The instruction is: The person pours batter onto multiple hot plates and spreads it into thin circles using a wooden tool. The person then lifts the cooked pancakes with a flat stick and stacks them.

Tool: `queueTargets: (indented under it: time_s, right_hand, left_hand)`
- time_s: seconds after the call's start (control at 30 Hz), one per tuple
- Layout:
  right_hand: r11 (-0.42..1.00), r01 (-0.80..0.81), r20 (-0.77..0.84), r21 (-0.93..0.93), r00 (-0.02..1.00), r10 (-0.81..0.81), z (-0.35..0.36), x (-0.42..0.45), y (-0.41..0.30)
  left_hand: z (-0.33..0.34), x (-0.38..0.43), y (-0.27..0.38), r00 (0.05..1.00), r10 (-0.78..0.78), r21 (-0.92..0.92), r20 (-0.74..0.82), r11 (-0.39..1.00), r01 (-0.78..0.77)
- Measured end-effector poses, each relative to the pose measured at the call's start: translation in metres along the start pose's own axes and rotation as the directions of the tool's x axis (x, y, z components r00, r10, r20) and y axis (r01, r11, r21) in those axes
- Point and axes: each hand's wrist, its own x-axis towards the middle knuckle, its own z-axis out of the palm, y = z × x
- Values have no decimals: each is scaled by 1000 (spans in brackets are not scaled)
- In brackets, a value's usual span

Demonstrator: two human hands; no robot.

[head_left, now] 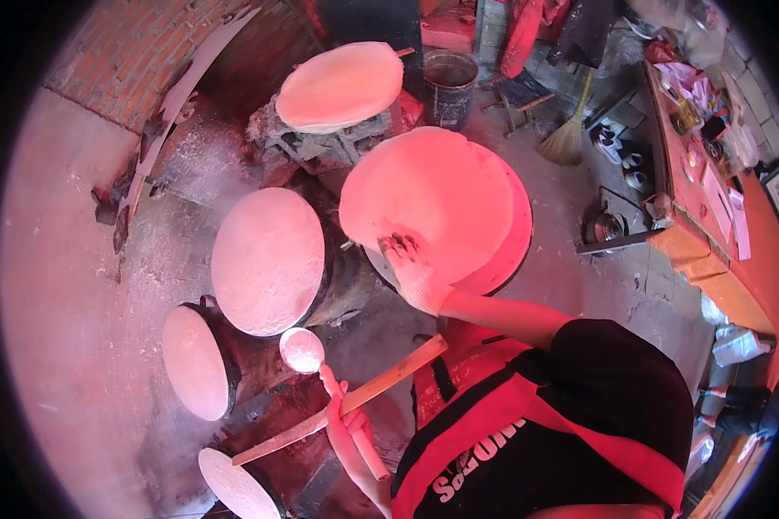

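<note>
My right hand (413,269), in a pale knitted glove with dark-stained fingertips, lies flat with fingers apart on a large thin round sheet (428,194) that looks like a pancake. The sheet overhangs one side of a round stand (516,227), leaving a crescent of its top bare. Lower down, my bare left hand (350,415) grips a ladle (302,350) and a long flat wooden stick (389,376) together. Pale stuff coats the ladle's bowl. Beyond it are round griddles (269,259), (196,363), (239,486), each covered with a pale layer.
Another pale round stack (341,84) rests on concrete blocks (337,139), near a bucket (451,84). A broom (566,133), shoes (610,144) and a kettle (605,227) stand on the floor beside a cluttered table (707,188). Steam hangs near the griddles.
</note>
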Motion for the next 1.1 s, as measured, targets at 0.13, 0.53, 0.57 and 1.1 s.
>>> queueTargets:
  time_s: [0.13, 0.53, 0.57, 1.1]
  right_hand:
    - [990, 7, 105, 144, 994, -22, -13, -36, 6]
    - [986, -162, 178, 49, 972, 152, -33, -72, -9]
    - [985, -165, 176, 47, 972, 155, -42, -68, -11]
    - [953, 277, 63, 122, 956, -286, -52, -22, -4]
  left_hand:
    - [-2, 5, 9, 997, -63, 10, 42, 998, 62]
    - [-11, 27, 26, 967, -249, 61, 50, 967, 246]
    - [-15, 31, 29, 948, -306, -5, 93, 952, 307]
    - [21, 1, 5, 993, -118, 130, 9, 985, 116]
